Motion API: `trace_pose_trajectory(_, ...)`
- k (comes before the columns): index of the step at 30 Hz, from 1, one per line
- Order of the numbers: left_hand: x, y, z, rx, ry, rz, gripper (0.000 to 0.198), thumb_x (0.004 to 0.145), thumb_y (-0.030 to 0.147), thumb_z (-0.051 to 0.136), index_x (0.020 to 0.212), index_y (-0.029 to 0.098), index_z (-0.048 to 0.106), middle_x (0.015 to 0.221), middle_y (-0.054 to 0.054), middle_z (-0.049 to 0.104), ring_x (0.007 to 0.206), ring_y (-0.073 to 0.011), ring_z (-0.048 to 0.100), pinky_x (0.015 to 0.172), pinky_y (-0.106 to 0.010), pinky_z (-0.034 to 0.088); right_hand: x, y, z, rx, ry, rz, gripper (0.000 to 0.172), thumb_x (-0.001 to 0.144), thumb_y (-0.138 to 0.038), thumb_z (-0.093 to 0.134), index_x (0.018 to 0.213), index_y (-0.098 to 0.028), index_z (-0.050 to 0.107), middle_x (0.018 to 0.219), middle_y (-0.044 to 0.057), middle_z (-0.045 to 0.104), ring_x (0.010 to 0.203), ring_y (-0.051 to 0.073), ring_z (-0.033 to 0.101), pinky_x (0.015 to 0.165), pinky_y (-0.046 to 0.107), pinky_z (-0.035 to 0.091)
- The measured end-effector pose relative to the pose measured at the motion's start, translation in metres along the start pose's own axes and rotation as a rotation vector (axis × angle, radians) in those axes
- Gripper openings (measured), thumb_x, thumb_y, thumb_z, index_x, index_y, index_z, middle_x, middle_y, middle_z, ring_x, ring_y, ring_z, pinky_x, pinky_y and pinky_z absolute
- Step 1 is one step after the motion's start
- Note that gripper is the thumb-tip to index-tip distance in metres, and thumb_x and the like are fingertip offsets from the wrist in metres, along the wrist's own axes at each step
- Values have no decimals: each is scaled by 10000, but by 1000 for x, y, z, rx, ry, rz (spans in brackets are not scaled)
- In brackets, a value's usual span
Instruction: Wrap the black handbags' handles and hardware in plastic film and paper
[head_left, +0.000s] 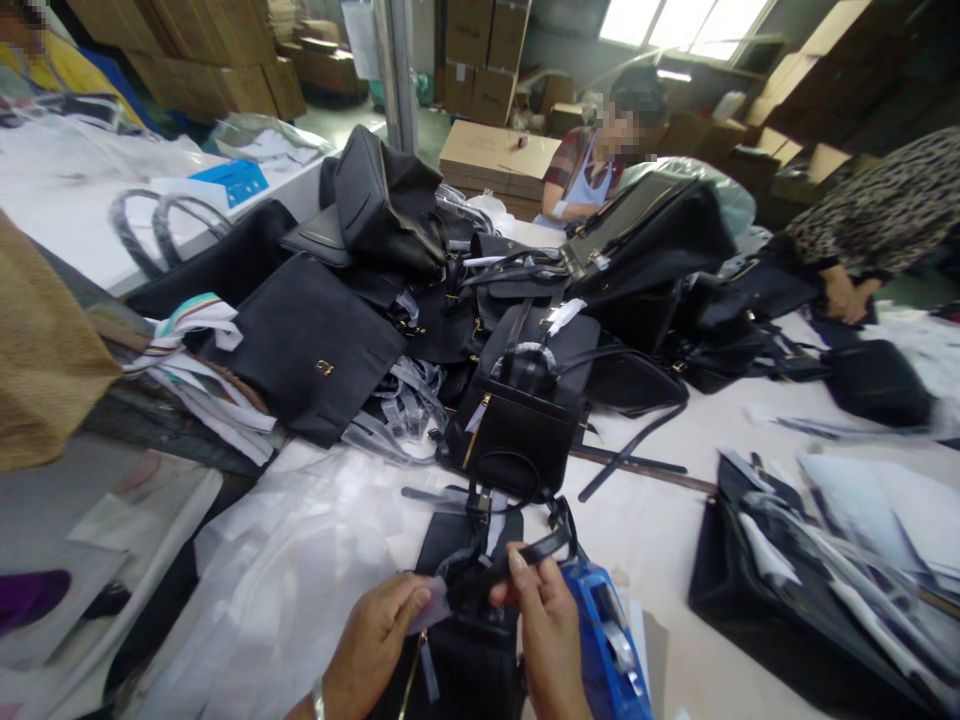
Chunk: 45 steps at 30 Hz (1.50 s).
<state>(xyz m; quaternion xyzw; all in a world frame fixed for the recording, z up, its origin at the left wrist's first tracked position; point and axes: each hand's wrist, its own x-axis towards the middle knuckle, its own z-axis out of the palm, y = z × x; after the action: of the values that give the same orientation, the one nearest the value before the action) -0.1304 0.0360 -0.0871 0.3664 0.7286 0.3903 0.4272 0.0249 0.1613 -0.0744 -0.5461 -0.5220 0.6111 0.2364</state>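
Note:
Directly in front of me lies a black backpack (469, 665) with a gold zipper on its front. Above it, my right hand (551, 625) pinches a black strap (536, 550) between thumb and fingers. My left hand (379, 635) is closed on a small translucent plastic sheet (429, 606), held against the strap's left part. To the right of my right hand sits a blue tape dispenser (606, 640), partly covered by that hand. Another black backpack (517, 430) with a gold zipper lies just beyond.
Black bags (390, 205) are heaped across the table's far side. A black handbag (787, 590) lies at right, plastic sheets (292, 570) at left. Striped ribbons (202, 370) hang at the left edge. Co-workers stand at the far side, the right and the left.

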Motion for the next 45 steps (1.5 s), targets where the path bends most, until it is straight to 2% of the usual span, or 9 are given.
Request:
trace_pose_trajectory(4, 1, 2, 2, 18, 6, 4, 326, 927, 392, 395, 974, 248, 683, 919, -30, 698, 874, -185, 619, 790, -237, 455, -3, 2, 8, 61, -28, 23, 389, 837, -507, 548, 1026, -177, 629, 603, -7, 631, 632, 160, 584, 639, 239, 437)
trace_pose_trajectory(7, 2, 2, 6, 33, 17, 4, 337, 926, 396, 391, 990, 247, 686, 902, -35, 697, 855, -190, 619, 783, -245, 459, -7, 12, 19, 114, -43, 53, 372, 803, -499, 598, 988, -182, 659, 805, 36, 690, 732, 174, 605, 684, 250, 464)
trace_pose_trajectory(15, 4, -7, 21, 41, 62, -19, 390, 927, 424, 357, 857, 223, 684, 805, -41, 678, 754, -187, 604, 716, -244, 454, -15, 50, 41, 310, -305, 298, 458, 714, -527, 690, 1020, -185, 680, 905, 69, 686, 848, 222, 624, 708, 309, 511)
trace_pose_trajectory(21, 6, -18, 26, 118, 92, -29, 375, 926, 411, 369, 723, 216, 617, 698, -18, 616, 667, -169, 560, 633, -231, 416, 4, 39, 29, 401, -122, 301, 385, 771, -522, 637, 990, -208, 663, 979, 61, 683, 863, 182, 617, 728, 280, 514)
trace_pose_trajectory(25, 17, -19, 30, 152, 78, -16, 378, 936, 397, 346, 737, 216, 612, 718, -28, 627, 693, -175, 569, 645, -242, 415, 4, 46, 40, 404, -174, 303, 364, 736, -489, 690, 925, -178, 672, 948, 62, 677, 876, 197, 619, 716, 271, 515)
trace_pose_trajectory(30, 38, -16, 33, 216, 66, 59, 396, 946, 382, 299, 779, 222, 620, 768, -44, 645, 742, -187, 590, 681, -266, 424, 7, 52, 49, 485, -181, 373, 430, 774, -550, 617, 1029, -205, 653, 1016, 62, 657, 912, 201, 622, 708, 295, 545)
trace_pose_trajectory(38, 108, -13, 12, 251, -44, 163, 320, 917, 356, 363, 857, 184, 626, 744, -14, 669, 702, -166, 620, 650, -255, 463, 64, 62, 55, 254, 1, 167, 383, 683, -500, 722, 803, -150, 621, 583, -35, 586, 546, 130, 587, 507, 229, 487)
trace_pose_trajectory(43, 150, -29, 0, 405, 3, 202, 330, 883, 232, 411, 1178, 166, 542, 1210, -111, 586, 1131, -241, 508, 945, -377, 398, 85, 75, 69, 230, 69, 176, 419, 661, -528, 723, 752, -140, 594, 561, -12, 616, 526, 153, 605, 473, 238, 475)
trace_pose_trajectory(45, 158, -35, -1, 484, -37, 215, 319, 833, 173, 470, 1129, 156, 586, 1177, -129, 598, 1140, -273, 485, 956, -411, 374, 88, 78, 72, 221, 73, 186, 425, 663, -531, 720, 764, -137, 597, 551, -6, 626, 506, 153, 603, 463, 238, 470)
